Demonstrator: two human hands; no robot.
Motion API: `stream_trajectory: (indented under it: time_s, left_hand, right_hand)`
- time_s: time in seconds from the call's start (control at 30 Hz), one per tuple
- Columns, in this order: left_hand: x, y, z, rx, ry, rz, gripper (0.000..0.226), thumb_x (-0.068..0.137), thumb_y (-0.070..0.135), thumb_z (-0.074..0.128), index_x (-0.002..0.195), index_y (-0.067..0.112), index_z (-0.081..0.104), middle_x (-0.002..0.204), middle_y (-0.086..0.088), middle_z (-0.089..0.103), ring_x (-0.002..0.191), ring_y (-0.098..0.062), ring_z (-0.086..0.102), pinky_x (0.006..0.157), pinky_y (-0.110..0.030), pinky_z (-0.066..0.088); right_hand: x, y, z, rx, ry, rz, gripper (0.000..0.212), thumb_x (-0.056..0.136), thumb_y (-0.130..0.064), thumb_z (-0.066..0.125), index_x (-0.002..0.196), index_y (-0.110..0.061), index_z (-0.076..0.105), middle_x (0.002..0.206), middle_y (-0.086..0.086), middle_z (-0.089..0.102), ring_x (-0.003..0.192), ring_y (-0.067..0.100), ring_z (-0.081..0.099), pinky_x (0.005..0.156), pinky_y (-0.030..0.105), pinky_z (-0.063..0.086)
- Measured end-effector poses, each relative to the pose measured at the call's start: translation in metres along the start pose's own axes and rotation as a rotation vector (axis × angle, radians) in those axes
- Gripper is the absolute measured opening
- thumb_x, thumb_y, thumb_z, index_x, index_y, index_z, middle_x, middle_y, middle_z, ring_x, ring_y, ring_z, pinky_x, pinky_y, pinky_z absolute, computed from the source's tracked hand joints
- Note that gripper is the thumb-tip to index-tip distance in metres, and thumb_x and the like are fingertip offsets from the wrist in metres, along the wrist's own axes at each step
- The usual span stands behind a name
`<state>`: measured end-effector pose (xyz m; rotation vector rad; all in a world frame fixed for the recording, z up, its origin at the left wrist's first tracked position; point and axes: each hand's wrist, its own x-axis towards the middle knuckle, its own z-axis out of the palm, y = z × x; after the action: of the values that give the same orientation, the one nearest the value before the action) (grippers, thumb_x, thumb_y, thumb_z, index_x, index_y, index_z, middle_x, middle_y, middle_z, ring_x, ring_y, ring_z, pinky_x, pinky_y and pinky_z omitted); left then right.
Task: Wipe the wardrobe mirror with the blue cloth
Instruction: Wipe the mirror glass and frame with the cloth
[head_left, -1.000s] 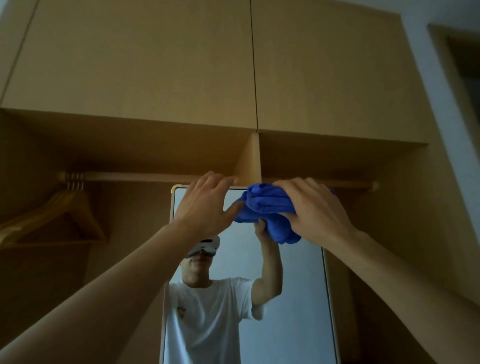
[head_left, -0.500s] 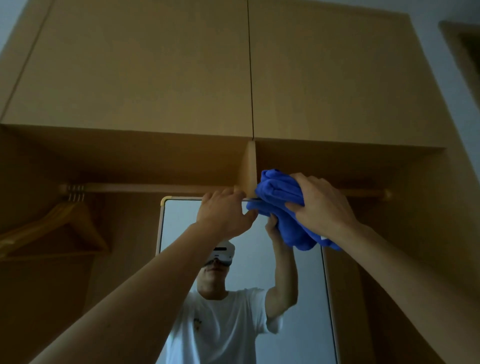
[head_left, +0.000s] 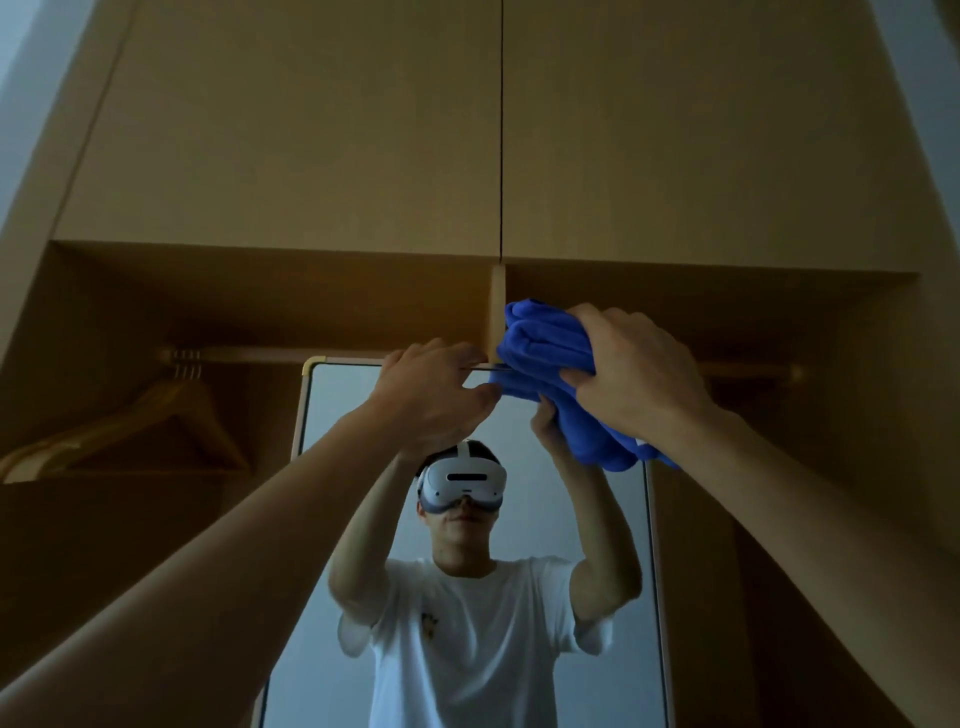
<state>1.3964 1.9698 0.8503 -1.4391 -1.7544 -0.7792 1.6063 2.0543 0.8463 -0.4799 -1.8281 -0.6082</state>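
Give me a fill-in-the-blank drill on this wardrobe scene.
The left hand holds the tall pale-framed mirror by its ____ edge.
The right hand grips the bunched blue cloth over the mirror's upper ____ corner.
Wooden hangers hang on the rail to the ____ of the mirror.
Missing: top; right; left.

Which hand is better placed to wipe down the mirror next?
Right. The right hand grips the bunched blue cloth at the top edge of the mirror, so it can likely sweep straight down. The left hand holds no cloth; its fingers curl over that edge.
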Motion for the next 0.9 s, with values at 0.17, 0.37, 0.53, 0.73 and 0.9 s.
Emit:
stream_trajectory:
  time_s: [0.17,0.37,0.53,0.73,0.9]
  left_hand:
    - [-0.006,0.005,-0.013,0.012,0.016,0.007,0.06,0.091,0.066,0.045,0.14,0.033,0.055,0.128,-0.002,0.063,0.122,-0.028,0.056,0.102,-0.045,0.037]
    - [-0.012,0.002,-0.014,0.019,0.053,0.043,0.047,0.098,0.057,0.049,0.14,0.034,0.054,0.109,0.004,0.056,0.115,-0.026,0.057,0.101,-0.044,0.038]
    - [-0.021,-0.027,-0.024,0.068,0.088,0.012,0.045,0.1,0.058,0.043,0.141,0.043,0.051,0.122,0.006,0.061,0.119,-0.021,0.057,0.105,-0.045,0.039]
    - [-0.025,-0.042,-0.027,0.04,0.1,0.1,0.045,0.101,0.052,0.047,0.144,0.04,0.05,0.117,0.007,0.062,0.116,-0.021,0.06,0.103,-0.043,0.043]
    - [-0.021,-0.045,-0.027,-0.053,0.088,0.134,0.043,0.099,0.042,0.053,0.142,0.037,0.054,0.117,0.009,0.061,0.111,-0.019,0.058,0.098,-0.039,0.041]
  right_hand:
    - [0.004,0.001,-0.012,-0.024,0.087,-0.048,0.037,0.092,-0.031,0.068,0.125,-0.026,0.052,0.097,-0.002,0.059,0.089,0.021,0.056,0.072,0.034,0.043]
    - [0.017,0.001,-0.022,-0.129,0.053,-0.058,0.03,0.09,-0.028,0.068,0.116,-0.023,0.053,0.09,-0.002,0.057,0.089,0.023,0.056,0.071,0.036,0.042]
    - [0.031,0.011,-0.028,-0.186,-0.068,0.104,0.02,0.089,-0.028,0.065,0.097,-0.026,0.047,0.078,-0.004,0.053,0.069,0.015,0.053,0.056,0.03,0.037]
    - [0.052,0.009,-0.038,-0.205,-0.334,0.199,0.014,0.085,-0.028,0.064,0.093,-0.023,0.053,0.083,0.003,0.063,0.071,0.022,0.062,0.061,0.037,0.048]
    - [0.063,-0.007,-0.034,-0.157,-0.462,0.156,0.012,0.086,-0.029,0.065,0.092,-0.024,0.056,0.088,0.005,0.067,0.078,0.026,0.066,0.076,0.045,0.057]
